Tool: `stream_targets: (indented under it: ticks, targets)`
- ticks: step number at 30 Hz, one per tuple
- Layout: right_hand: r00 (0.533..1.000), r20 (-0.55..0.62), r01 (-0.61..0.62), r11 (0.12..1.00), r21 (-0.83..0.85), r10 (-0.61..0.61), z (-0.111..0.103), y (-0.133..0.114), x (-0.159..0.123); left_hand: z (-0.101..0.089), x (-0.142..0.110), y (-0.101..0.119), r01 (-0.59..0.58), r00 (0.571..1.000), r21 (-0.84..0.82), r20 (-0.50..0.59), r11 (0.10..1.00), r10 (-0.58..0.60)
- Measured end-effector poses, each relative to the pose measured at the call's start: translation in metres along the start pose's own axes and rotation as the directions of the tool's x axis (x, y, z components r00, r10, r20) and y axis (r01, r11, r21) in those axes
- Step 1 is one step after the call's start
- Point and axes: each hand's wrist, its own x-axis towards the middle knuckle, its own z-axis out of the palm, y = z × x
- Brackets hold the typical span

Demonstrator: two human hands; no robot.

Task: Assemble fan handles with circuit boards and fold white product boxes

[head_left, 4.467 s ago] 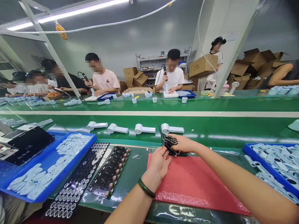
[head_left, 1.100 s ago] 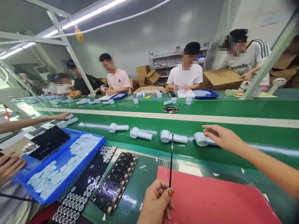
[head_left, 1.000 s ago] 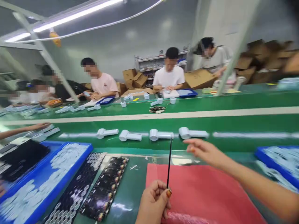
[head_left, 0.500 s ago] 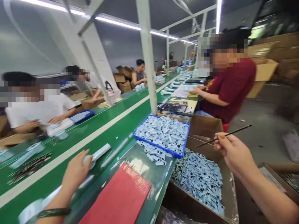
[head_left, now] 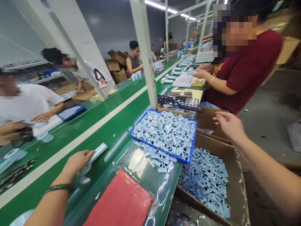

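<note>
My left hand (head_left: pixel 76 163), with a dark green bangle at its wrist, is closed around the round head of a light blue plastic housing with a straight handle (head_left: pixel 98 152). The housing is over the green conveyor belt; whether it still touches the belt I cannot tell. Out to the right, my right hand (head_left: pixel 229 125) is raised above a cardboard box (head_left: pixel 238 175) full of small light blue parts (head_left: pixel 207 179). Its fingers are slightly apart, and nothing shows between them. A red mat (head_left: pixel 122 201) lies on the bench between my arms.
A blue tray (head_left: pixel 134 133) heaped with light blue parts sits at the bench edge, some spilled in front. Behind it are a white post (head_left: pixel 147 62) and a black sheet with ovals (head_left: pixel 178 102). A co-worker in dark red (head_left: pixel 249 72) works beyond; others sit across the belt.
My view has swung right, towards the box. The thin black strip has left my right hand. My left hand, earlier reaching over the housing, now grips it.
</note>
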Motion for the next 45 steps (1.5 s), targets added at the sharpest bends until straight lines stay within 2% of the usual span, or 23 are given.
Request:
stream_targets:
  ticks: [2,3,4,5,6,7,8,9,12,15,17,21,22,23,25,27,28,31,35,37,40,43,45]
  targets:
    - [0.999,0.012,0.047,0.999,-0.026,-0.046,0.002,-0.019,-0.034,0.001,-0.008,-0.002,0.017,0.994,-0.03,0.106,0.999,-0.013]
    - [0.991,0.057,0.122,0.991,-0.044,-0.12,0.005,-0.029,-0.055,0.002,-0.014,-0.001,0.027,0.991,-0.042,0.136,0.999,-0.021]
    - [0.931,0.179,0.332,0.941,-0.062,-0.317,0.008,-0.04,-0.076,0.003,-0.021,0.001,0.034,0.988,-0.045,0.152,0.998,-0.027]
    - [0.818,0.304,0.517,0.856,-0.015,-0.489,0.014,-0.049,-0.096,0.005,-0.029,0.005,0.033,0.987,-0.034,0.157,0.999,-0.028]
    - [0.705,0.401,0.638,0.77,0.005,-0.586,0.02,-0.059,-0.115,0.007,-0.036,0.01,0.029,0.987,-0.01,0.155,1.0,-0.027]
    - [0.596,0.47,0.739,0.674,-0.002,-0.651,0.028,-0.066,-0.13,0.008,-0.044,0.015,0.022,0.988,0.024,0.15,0.999,-0.025]
    - [0.518,0.525,0.807,0.589,-0.038,-0.675,0.036,-0.073,-0.141,0.008,-0.051,0.019,0.012,0.989,0.059,0.143,0.998,-0.021]
    - [0.474,0.569,0.851,0.515,-0.102,-0.672,0.044,-0.078,-0.148,0.008,-0.058,0.023,-0.004,0.991,0.09,0.134,0.996,-0.008]
    - [0.42,0.66,0.906,0.334,-0.262,-0.623,0.06,-0.083,-0.15,0.0,-0.085,0.024,-0.1,0.993,0.136,0.073,0.986,0.091]
    - [0.373,0.694,0.928,0.268,-0.261,-0.616,0.063,-0.08,-0.143,-0.013,-0.135,0.016,-0.221,0.975,0.1,-0.001,0.97,0.222]
    - [0.375,0.658,0.924,0.321,-0.207,-0.653,0.063,-0.078,-0.144,-0.019,-0.181,0.01,-0.28,0.959,0.035,-0.024,0.959,0.281]
    - [0.495,0.522,0.773,0.626,0.1,-0.695,0.071,-0.093,-0.167,-0.016,-0.273,0.011,-0.345,0.937,-0.111,0.009,0.932,0.348]
    - [0.498,0.534,0.699,0.681,0.219,-0.683,0.075,-0.102,-0.177,-0.011,-0.289,0.013,-0.343,0.937,-0.141,0.02,0.929,0.349]
    - [0.466,0.575,0.618,0.712,0.332,-0.672,0.08,-0.113,-0.19,-0.006,-0.302,0.014,-0.333,0.939,-0.168,0.027,0.928,0.343]
    - [0.324,0.68,0.467,0.736,0.49,-0.658,0.089,-0.139,-0.22,0.005,-0.318,0.015,-0.298,0.95,-0.217,0.023,0.93,0.31]
    - [0.179,0.763,0.382,0.758,0.528,-0.621,0.098,-0.162,-0.251,0.012,-0.326,0.015,-0.253,0.966,-0.274,-0.009,0.928,0.26]
    - [0.138,0.79,0.378,0.769,0.515,-0.597,0.102,-0.172,-0.265,0.014,-0.328,0.015,-0.237,0.97,-0.31,-0.033,0.921,0.239]
    - [0.086,0.831,0.488,0.75,0.447,-0.55,0.112,-0.192,-0.291,0.016,-0.331,0.017,-0.264,0.964,-0.433,-0.128,0.862,0.231]
    - [0.01,0.866,0.632,0.674,0.382,-0.5,0.113,-0.206,-0.294,0.018,-0.33,0.019,-0.321,0.946,-0.484,-0.194,0.814,0.258]
    - [-0.004,0.873,0.625,0.68,0.382,-0.487,0.111,-0.208,-0.291,0.021,-0.33,0.02,-0.309,0.95,-0.485,-0.187,0.818,0.248]
    - [0.024,0.847,0.52,0.73,0.444,-0.532,0.115,-0.202,-0.289,0.024,-0.328,0.02,-0.27,0.963,-0.514,-0.168,0.814,0.213]
    - [0.056,0.835,0.265,0.815,0.516,-0.547,0.125,-0.189,-0.292,0.024,-0.326,0.021,-0.244,0.97,-0.537,-0.157,0.808,0.188]
    - [0.037,0.848,0.112,0.845,0.523,-0.529,0.129,-0.179,-0.294,0.023,-0.327,0.022,-0.254,0.967,-0.526,-0.163,0.812,0.197]
